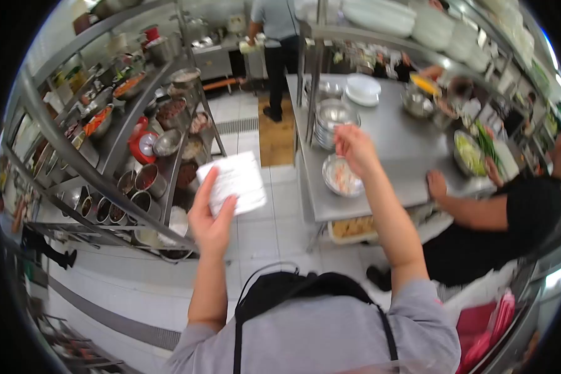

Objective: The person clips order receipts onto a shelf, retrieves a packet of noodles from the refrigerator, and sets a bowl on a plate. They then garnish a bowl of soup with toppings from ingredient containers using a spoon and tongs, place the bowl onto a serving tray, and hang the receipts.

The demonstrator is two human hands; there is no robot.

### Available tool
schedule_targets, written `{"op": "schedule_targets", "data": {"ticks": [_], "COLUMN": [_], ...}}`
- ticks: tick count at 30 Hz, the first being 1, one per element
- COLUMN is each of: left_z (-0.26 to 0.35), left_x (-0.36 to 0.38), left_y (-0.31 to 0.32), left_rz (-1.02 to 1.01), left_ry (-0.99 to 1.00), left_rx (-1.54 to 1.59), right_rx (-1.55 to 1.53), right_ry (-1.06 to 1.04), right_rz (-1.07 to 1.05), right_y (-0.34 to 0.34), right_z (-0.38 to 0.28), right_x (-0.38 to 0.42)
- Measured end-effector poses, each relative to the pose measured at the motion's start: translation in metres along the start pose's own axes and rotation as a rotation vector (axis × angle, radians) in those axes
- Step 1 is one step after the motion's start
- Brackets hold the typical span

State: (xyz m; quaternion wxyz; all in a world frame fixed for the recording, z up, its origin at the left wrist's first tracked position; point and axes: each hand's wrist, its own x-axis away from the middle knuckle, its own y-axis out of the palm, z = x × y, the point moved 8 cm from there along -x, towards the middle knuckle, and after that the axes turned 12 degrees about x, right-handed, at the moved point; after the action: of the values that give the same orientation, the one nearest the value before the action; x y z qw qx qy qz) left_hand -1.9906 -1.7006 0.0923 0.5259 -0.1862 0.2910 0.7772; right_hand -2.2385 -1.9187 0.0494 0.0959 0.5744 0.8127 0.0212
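Observation:
In my left hand [213, 215] is a small stack of white paper slips [238, 181] with faint writing, gripped between thumb and fingers. Over the near left corner of the steel table [399, 143], my right hand [356, 149] is raised with its fingers curled together; whatever they may hold is hidden. Just below it, a metal bowl [354, 189] contains pale and orange shredded food. Directly behind that hand stands a stack of metal bowls [330, 115].
On the left, a metal rack [112, 174] carries pots, food pans and a red kitchen scale [144, 144]. White plates [363, 89] lie on the table. At right a person in black [511, 212] leans beside a bowl of chopped greens [469, 153]. Another person [277, 50] stands ahead.

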Motion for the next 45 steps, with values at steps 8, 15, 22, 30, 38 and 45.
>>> {"op": "schedule_targets", "data": {"ticks": [8,15,22,30,38,45], "left_z": [-0.036,-0.018,0.042,0.155,0.144,0.049], "left_x": [0.050,0.168,0.367,0.548,0.630,0.619], "left_y": [0.136,0.259,0.365,0.518,0.675,0.850], "left_rz": [-0.682,-1.009,-1.568,-1.794,-1.873,-1.735], "left_ry": [-0.211,-0.386,-0.315,-0.250,-0.076,-0.217], "left_rx": [0.498,0.656,0.693,0.899,0.748,0.680], "right_rx": [-0.032,0.018,0.045,0.359,0.366,0.386], "right_ry": [0.544,0.365,0.113,0.304,0.302,0.282], "right_rz": [0.680,1.363,1.675,1.800,1.768,1.766], "right_y": [-0.062,-0.113,-0.149,-0.205,-0.335,-0.554], "right_z": [0.185,0.137,0.107,0.053,0.051,-0.011], "right_x": [0.373,0.585,0.719,0.895,0.943,0.948]}}
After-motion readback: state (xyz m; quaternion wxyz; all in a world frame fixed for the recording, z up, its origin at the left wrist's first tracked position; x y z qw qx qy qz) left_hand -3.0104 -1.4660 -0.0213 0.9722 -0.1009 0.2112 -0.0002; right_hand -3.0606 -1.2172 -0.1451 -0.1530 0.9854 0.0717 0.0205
